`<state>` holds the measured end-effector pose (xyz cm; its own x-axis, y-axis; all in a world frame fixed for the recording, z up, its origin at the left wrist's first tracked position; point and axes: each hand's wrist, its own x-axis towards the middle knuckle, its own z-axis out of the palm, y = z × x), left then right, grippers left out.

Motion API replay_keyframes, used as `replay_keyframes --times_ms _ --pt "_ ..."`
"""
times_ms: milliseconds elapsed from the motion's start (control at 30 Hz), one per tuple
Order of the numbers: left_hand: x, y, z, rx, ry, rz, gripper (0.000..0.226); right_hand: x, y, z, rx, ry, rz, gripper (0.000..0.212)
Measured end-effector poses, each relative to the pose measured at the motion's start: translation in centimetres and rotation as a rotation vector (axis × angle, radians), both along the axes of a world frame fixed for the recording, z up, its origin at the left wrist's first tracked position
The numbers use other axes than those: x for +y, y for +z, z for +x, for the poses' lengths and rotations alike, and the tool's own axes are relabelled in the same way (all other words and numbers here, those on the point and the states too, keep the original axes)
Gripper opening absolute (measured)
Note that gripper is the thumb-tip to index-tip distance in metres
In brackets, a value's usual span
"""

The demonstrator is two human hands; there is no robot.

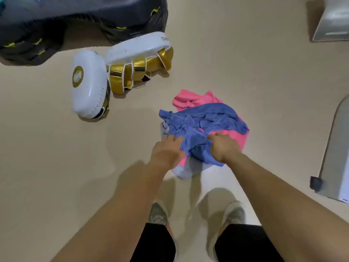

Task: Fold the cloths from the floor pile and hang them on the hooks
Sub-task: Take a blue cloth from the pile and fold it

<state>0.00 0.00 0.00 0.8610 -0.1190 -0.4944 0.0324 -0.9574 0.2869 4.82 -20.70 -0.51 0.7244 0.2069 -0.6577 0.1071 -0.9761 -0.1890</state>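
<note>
Head view blurs left hand (167, 155), right hand (223, 148) gripping blue cloth (205, 118).

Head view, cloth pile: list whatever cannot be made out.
- Pale cloth: head view, mostly buried under the blue cloth and left hand.
- Pink cloth: middle covered by the blue cloth.
- Left hand's fingers: motion-blurred, grip unclear.
- Hooks: outside the head view's frame.
</note>
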Motion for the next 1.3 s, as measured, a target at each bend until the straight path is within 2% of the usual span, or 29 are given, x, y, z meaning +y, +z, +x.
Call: replay_keyframes --times_ms 67,133,200,300,400,500,533,600,700,833,900,1033,1100,1167,1200,1300 --pt "-1.0 -6.0 0.8 -0.082 -0.055 -0.018 0.038 -0.1 -5.3 0.6 0.037 -0.01 -0.004 0.053" --pt "-2.2 -10.9 1.8 -0.005 -0.087 0.032 0.041 0.0 -10.7 0.7 0.049 -0.028 0.017 0.06" --pt "-3.4 -15.0 2.7 0.017 -0.072 0.036 0.047 0.2 -15.3 1.0 0.004 -0.063 0.044 0.059" --pt "-4.7 -19.0 3.0 -0.064 -0.07 0.077 0.051 0.4 -20.1 1.2 -0.092 -0.023 0.053 0.052" --pt "-4.8 -20.6 2.7 -0.144 -0.109 0.139 0.035 0.6 -21.6 1.2 -0.183 0.005 0.077 0.034" --pt "-4.7 -19.0 2.1 -0.199 -0.017 0.11 0.012 -0.2 -19.3 1.2 -0.202 0.012 0.145 0.026" --pt "-4.8 -17.5 2.0 -0.183 0.031 0.084 0.005 -0.5 -17.5 1.2 -0.184 0.017 0.162 0.023" --pt "-4.9 -13.4 1.9 -0.143 0.099 0.035 0.009 -1.2 -13.2 1.2 -0.134 0.001 0.191 0.014" --pt "-5.1 -5.4 1.5 -0.11 0.134 -0.043 0.015 -2.2 -5.0 0.9 -0.025 -0.073 0.252 0.017" --pt "-5.2 7.5 1.2 -0.076 0.165 -0.071 0.02 -3.5 8.5 0.8 0.027 -0.179 0.353 0.016" --pt "-5.4 15.0 0.8 -0.051 0.218 -0.111 0.02 -4.2 15.8 0.9 0.052 -0.216 0.375 0.003" --pt "-5.8 28.9 -1.0 -0.097 0.283 -0.193 0.007 -4.9 30.9 0.8 0.046 -0.334 0.494 0.027" --pt "-6.0 35.5 -1.6 0.03 0.289 -0.245 0.003 -4.8 38.1 0.5 0.053 -0.397 0.564 0.036" --pt "-6.0 41.2 -2.0 0.154 0.293 -0.32 0.013 -4.7 44.5 0.1 0.082 -0.411 0.618 0.04" --pt "-6.1 43.7 -2.0 0.157 0.296 -0.355 0.018 -4.7 47.5 0.0 0.082 -0.384 0.633 0.04" --pt "-6.4 50.6 -1.3 0.033 0.338 -0.426 0.024 -4.6 55.1 -0.2 0.072 -0.299 0.69 0.044"
